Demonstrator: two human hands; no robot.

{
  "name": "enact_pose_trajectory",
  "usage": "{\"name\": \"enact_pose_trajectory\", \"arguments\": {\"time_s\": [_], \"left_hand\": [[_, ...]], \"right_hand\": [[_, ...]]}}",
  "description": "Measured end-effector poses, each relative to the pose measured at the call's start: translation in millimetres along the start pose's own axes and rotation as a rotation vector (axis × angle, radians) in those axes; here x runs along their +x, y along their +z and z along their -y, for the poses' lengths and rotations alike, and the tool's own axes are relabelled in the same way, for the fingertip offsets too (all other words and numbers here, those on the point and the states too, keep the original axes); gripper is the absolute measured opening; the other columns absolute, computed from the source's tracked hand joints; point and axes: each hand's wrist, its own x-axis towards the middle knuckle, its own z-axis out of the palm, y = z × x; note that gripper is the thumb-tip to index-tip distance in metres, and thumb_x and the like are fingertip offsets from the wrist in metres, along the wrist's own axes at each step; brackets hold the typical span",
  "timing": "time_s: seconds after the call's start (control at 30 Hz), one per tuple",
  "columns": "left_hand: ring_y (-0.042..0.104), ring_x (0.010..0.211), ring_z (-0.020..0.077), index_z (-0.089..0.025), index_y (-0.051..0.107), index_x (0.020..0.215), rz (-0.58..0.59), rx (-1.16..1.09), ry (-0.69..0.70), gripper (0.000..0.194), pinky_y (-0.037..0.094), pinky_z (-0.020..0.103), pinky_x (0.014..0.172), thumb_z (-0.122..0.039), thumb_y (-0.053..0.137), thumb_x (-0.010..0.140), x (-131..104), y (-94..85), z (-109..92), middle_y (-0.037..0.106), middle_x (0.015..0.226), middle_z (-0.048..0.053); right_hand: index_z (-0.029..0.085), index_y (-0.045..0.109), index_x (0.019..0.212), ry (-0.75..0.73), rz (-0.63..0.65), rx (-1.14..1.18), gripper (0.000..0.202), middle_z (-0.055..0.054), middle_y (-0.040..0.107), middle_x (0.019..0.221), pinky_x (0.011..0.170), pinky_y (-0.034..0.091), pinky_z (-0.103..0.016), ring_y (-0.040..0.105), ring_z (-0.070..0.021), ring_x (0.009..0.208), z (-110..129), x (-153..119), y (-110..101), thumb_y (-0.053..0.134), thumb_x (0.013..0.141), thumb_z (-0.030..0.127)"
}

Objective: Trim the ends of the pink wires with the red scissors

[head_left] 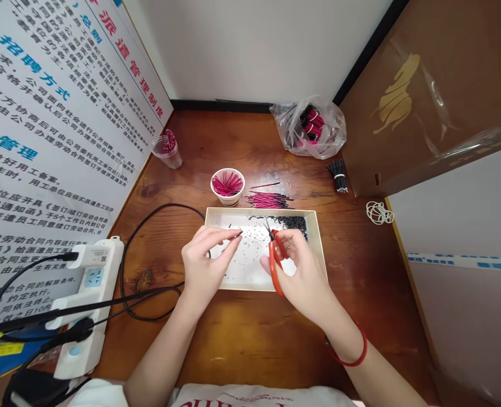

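Note:
Thumb and fingertips of my left hand (203,260) pinch a short black wire piece (240,233) above a shallow white box (250,277). My right hand (301,271) grips small red-handled scissors (273,265), their blades parted and pointing away over the box. Tiny clippings (253,249) are scattered on the box floor. A heap of black wire bits (290,223) fills its far right corner. Just beyond the box lies a pile of red and black wires (267,200). A paper cup (228,198) beside that pile holds more red wires.
At the back left stands a clear plastic cup (172,160) with red wires. A plastic bag (290,133) of bundled wires sits at the back right, near a tied black bundle (339,176) and white string (379,213). Black cables (125,277) run from a power strip (85,333) at left.

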Motion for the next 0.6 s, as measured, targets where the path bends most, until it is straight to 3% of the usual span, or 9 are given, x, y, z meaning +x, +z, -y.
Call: {"name": "enact_pose_trajectory", "arguments": {"time_s": [0.23, 0.37, 0.6], "left_hand": [[0.061, 0.062, 0.0143, -0.023, 0.079, 0.079, 0.070, 0.097, 0.055, 0.009, 0.053, 0.029, 0.066, -0.017, 0.074, 0.081, -0.3, 0.1, 9.2, 0.079, 0.077, 0.001], [0.060, 0.063, 0.0145, -0.023, 0.078, 0.079, 0.109, 0.132, 0.056, 0.008, 0.052, 0.028, 0.067, -0.018, 0.072, 0.082, -1.8, -0.5, 10.5, 0.079, 0.079, 0.002], [0.058, 0.060, 0.0128, -0.021, 0.079, 0.080, 0.106, 0.173, 0.052, 0.005, 0.047, 0.023, 0.059, -0.021, 0.074, 0.081, -2.9, -0.4, 10.2, 0.072, 0.070, 0.001]], "right_hand": [[0.022, 0.060, 0.095, -0.287, -0.178, -0.232, 0.011, -0.002, 0.067, 0.080, 0.058, 0.054, -0.030, 0.057, -0.0146, 0.059, -19.3, -13.4, 11.8, 0.064, 0.086, 0.018], [0.022, 0.060, 0.096, -0.348, -0.246, -0.261, 0.012, -0.002, 0.067, 0.079, 0.057, 0.054, -0.029, 0.058, -0.0145, 0.059, -22.2, -15.6, 12.4, 0.064, 0.086, 0.016], [0.021, 0.060, 0.095, -0.378, -0.254, -0.239, 0.011, -0.002, 0.065, 0.078, 0.057, 0.052, -0.028, 0.059, -0.0153, 0.062, -23.5, -16.1, 14.6, 0.062, 0.086, 0.016]]}}
